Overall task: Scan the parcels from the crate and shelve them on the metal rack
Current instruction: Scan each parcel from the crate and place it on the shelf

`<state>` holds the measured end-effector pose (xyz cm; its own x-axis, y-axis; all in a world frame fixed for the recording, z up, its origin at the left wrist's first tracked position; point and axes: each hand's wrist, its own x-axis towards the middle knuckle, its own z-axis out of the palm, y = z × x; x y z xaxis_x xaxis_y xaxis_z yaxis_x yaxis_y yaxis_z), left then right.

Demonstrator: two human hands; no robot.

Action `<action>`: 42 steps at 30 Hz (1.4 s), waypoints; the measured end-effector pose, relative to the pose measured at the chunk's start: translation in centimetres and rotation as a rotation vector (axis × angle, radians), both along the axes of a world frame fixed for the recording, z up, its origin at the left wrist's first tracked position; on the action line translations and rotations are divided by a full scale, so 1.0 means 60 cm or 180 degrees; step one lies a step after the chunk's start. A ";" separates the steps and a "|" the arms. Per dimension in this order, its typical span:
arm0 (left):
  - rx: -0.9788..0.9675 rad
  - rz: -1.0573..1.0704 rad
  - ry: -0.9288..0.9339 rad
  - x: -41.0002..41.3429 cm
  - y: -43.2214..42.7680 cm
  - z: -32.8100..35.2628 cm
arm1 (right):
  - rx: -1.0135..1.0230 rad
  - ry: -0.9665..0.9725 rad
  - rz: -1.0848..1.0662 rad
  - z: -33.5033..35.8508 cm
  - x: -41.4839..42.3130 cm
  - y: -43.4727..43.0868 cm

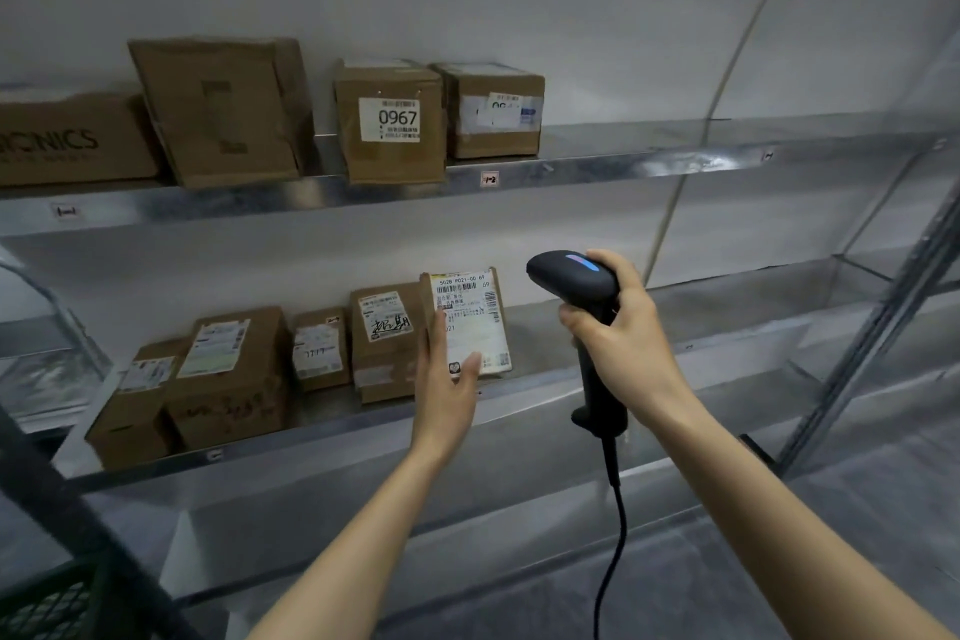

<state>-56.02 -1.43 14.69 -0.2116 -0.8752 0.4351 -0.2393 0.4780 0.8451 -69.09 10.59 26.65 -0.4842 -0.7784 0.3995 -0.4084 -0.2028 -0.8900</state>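
The person stood facing the metal rack (597, 167). Their left hand (445, 379) held a small parcel (475, 322) upright on the lower shelf (727, 312). The thumb lay across the label's bottom corner and the fingers ran up the parcel's left edge, so that grip was closed on it. The parcel stood just beside a row of four brown boxes (384, 343), at the row's right end, with its white label turned outward.

The right hand (626, 333) had its grip wrapped round the handle of a black scanner (574, 276). The scanner's head was near the parcel's top right corner and a blue light glowed on its top. Its cable (615, 535) hung down between the forearms.

On the upper shelf (675, 140) sat four more cartons, one labelled 0967 (390, 120). At the bottom left a dark mesh thing (47, 603) showed, possibly the crate, though it was too blurred to be sure.
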 end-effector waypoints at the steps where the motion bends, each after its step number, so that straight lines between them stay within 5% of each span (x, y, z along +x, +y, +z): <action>1: 0.0006 0.0008 0.0016 -0.011 -0.007 0.000 | 0.0001 0.0001 0.0032 0.000 -0.011 -0.008; 21: 0.0154 0.0749 0.0078 -0.195 -0.043 -0.004 | 0.0201 -0.0022 0.1022 -0.018 -0.196 -0.110; 42: 0.0029 0.0576 -0.0147 -0.187 -0.068 -0.008 | 0.0335 -0.0064 0.0940 -0.026 -0.177 -0.133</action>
<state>-67.21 -5.49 14.24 -0.0701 -0.9046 0.4205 -0.3592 0.4162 0.8353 -79.72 2.61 25.12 -0.2379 -0.9232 0.3018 -0.3275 -0.2163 -0.9198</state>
